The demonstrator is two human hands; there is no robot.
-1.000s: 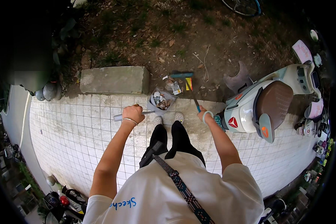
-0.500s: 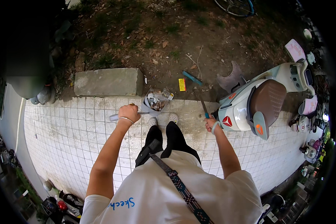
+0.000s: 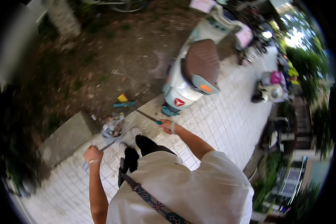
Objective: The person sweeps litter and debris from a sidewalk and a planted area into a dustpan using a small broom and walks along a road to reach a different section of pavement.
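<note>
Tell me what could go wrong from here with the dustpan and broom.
The dustpan held by the left hand looks piled with litter, so tilting it might spill some. The yellow packet lies outside the dustpan, by the broom head, and could be missed. The right hand appears close to the scooter; a wide sweep might knock it.

Outdoor roadside pavement, pale tiles, parked scooter, bare soil, tree trunk
</note>
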